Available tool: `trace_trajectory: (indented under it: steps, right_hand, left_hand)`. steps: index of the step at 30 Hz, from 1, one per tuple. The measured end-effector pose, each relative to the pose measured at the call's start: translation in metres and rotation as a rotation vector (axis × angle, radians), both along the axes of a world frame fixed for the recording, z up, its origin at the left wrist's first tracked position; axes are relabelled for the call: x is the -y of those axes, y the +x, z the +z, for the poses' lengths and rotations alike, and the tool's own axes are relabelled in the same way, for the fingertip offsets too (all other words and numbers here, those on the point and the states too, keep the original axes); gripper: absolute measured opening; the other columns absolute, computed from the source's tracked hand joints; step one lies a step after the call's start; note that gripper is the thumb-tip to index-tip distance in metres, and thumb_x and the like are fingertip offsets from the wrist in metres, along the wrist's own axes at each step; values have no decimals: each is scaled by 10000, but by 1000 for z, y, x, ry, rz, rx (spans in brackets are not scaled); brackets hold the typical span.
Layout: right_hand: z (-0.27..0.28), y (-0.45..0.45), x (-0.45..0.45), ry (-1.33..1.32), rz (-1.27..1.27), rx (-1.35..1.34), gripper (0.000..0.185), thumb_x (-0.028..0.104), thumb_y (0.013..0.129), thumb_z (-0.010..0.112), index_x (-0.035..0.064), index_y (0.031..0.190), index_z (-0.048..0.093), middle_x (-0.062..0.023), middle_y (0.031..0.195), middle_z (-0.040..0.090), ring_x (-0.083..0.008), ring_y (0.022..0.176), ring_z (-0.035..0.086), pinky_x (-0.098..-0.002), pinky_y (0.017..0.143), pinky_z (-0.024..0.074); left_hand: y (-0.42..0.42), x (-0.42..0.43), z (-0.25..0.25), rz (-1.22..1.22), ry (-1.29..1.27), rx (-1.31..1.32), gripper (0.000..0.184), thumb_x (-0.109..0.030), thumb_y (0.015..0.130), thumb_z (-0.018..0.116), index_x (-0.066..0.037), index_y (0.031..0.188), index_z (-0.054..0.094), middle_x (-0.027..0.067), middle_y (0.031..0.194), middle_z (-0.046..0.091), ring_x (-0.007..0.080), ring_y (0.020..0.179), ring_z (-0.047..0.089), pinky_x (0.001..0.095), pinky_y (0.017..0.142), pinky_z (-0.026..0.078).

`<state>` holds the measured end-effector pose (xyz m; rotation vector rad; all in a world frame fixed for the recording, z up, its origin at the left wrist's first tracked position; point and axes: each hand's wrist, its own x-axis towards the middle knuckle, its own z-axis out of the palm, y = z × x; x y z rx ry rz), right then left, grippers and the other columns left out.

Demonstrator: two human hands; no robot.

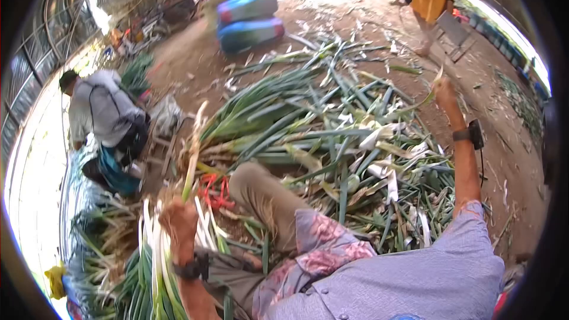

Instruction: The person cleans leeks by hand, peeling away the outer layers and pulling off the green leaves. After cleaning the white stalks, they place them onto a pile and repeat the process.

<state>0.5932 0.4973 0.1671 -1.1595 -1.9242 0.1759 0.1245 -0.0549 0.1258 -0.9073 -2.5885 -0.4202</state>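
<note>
My left hand (179,220) is closed around a green onion stalk (192,169), which points up and away from me. Beside and below that hand lie several green onions with clean white stems (145,231). Stretched far out to the right, my right hand (446,92) is closed on a thin yellowish-green leaf strip (424,103). In front of my bent knee rests a large pile of unpeeled green onions (267,112), roots toward the left. Red ties (216,192) lie on the ground between my knee and my left hand.
Discarded leaves and peelings (379,172) cover the ground ahead and to the right. Blue-and-white sacks (249,22) stand farther back. At left a person in a grey top (106,106) sits bent over; at upper right another person in yellow (431,0) stands near a low stool (455,29).
</note>
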Motion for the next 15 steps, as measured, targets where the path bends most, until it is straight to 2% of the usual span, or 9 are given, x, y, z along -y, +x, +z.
trace_trajectory:
  steps: [1, 2, 4, 6, 9, 10, 12, 13, 15]
  right_hand:
    - [-35, -5, -11, 4, 14, 305, 259, 216, 892, 570, -30, 857, 643, -90, 715, 603, -172, 550, 581, -329, 513, 451]
    - [-44, -29, 34, -256, 94, 316, 270, 218, 888, 577, -39, 918, 653, -110, 770, 625, -190, 558, 601, -348, 527, 473]
    - [-102, -65, 75, -218, 226, 16, 210, 170, 841, 602, -25, 782, 652, -155, 659, 613, -241, 577, 601, -404, 584, 513]
    - [-115, -104, 127, -668, 347, 290, 310, 275, 896, 568, -21, 861, 654, -184, 820, 647, -270, 786, 624, -394, 707, 487]
    - [-182, -139, 196, -583, 617, 388, 374, 339, 928, 525, -10, 951, 660, -204, 858, 648, -323, 803, 629, -407, 733, 478]
    - [-165, -153, 231, -817, 711, 354, 388, 346, 936, 497, -12, 902, 643, -210, 846, 632, -334, 774, 610, -409, 709, 468]
    - [-234, -162, 269, -1243, 857, 200, 398, 391, 959, 459, 25, 1005, 608, -89, 942, 636, -177, 859, 564, -340, 749, 458]
    - [-191, -163, 304, -1443, 803, 271, 431, 363, 979, 434, 14, 1213, 530, -152, 1171, 590, -246, 1072, 556, -379, 907, 448]
    - [-267, -171, 321, -1048, 1056, 336, 422, 286, 976, 435, -11, 1270, 490, -185, 1253, 540, -283, 1146, 520, -400, 965, 411]
  left_hand:
    - [-5, -6, -1, 6, -6, 2, 188, -196, 809, 601, -26, 738, 640, 238, 682, 609, 424, 642, 601, 482, 590, 459]
    - [-6, -11, 4, 29, -57, 29, 203, -216, 819, 597, -24, 789, 655, 248, 702, 613, 430, 665, 604, 488, 605, 462]
    - [1, -25, 16, 50, -68, 102, 241, -247, 836, 588, -21, 863, 667, 259, 755, 625, 437, 737, 620, 509, 637, 461]
    - [-22, -21, -2, 33, -39, 47, 253, -260, 844, 581, -16, 796, 628, 265, 796, 621, 456, 775, 601, 524, 658, 448]
    - [-77, 9, -14, -176, 159, -35, 311, -272, 845, 534, 26, 760, 559, 286, 720, 542, 449, 620, 510, 496, 584, 392]
    - [-83, 1, 12, 22, -33, 4, 281, -264, 846, 576, -19, 709, 565, 218, 703, 577, 395, 624, 565, 464, 572, 434]
    - [-128, 6, 12, 152, -131, -3, 300, -294, 880, 557, -17, 771, 598, 208, 743, 612, 390, 636, 588, 459, 564, 460]
    - [-151, 14, 1, 164, -138, 19, 314, -308, 898, 548, -17, 802, 614, 204, 763, 629, 388, 641, 600, 457, 560, 473]
    - [-164, 19, -12, 106, -96, 106, 378, -346, 904, 542, 15, 864, 643, 218, 805, 647, 380, 692, 615, 480, 604, 470]
